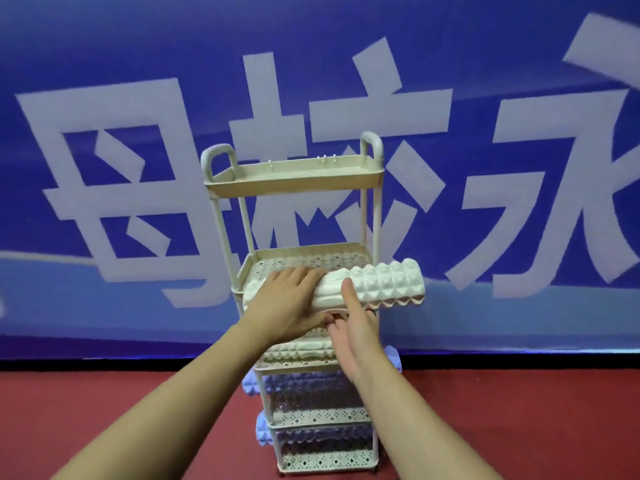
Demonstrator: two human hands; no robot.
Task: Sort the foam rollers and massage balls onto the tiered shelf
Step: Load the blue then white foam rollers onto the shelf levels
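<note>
- I see both of my hands on a white foam roller (374, 284) that lies crosswise at the front edge of the second tier of the beige tiered shelf (294, 174).
- My left hand (289, 299) lies flat over the roller's left part, fingers spread across its top and the thumb tucked underneath.
- My right hand (356, 330) cups the roller from below, thumb pointing up against its front face and fingers curled under it, so it grips the roller.
- The roller's right end sticks out past the shelf's right post; its left end is hidden behind my left hand.
- The top tray looks bare from this angle apart from small pegs on its back rim.
- One tier down, just under my hands, a second white ridged roller (298, 351) rests in its tray.
- The two lowest tiers each hold a lilac roller (311, 382), their bumpy ends poking out on the left side.
- The shelf stands on a red floor (104, 410) against a blue banner (104, 64) with large white characters.
</note>
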